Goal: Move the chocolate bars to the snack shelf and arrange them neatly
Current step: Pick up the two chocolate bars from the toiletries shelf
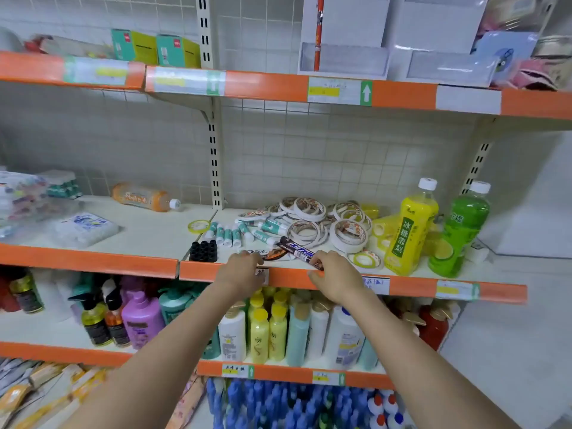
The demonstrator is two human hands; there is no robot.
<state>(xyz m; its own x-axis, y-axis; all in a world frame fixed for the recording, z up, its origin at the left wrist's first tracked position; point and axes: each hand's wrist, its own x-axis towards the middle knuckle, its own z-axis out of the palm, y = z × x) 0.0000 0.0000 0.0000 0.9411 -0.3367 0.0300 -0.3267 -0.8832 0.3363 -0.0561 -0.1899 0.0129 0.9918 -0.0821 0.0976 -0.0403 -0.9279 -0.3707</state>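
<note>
A dark chocolate bar (pixel 297 249) with blue and white lettering lies slantwise at the front of the middle shelf (pixel 402 286). My right hand (pixel 335 278) pinches its near end. A second bar (pixel 274 254), dark with an orange mark on a white wrapper, lies just left of it. My left hand (pixel 242 272) grips that bar's left end, and its fingers hide part of the wrapper. Both hands reach over the orange shelf edge.
Behind the bars lie several tape rolls (pixel 348 232), glue sticks (pixel 229 235) and a black block of caps (pixel 203 251). A yellow bottle (pixel 413 230) and a green bottle (pixel 459 233) stand to the right. An orange bottle (pixel 142 197) lies at the left. Shampoo bottles fill the shelf below.
</note>
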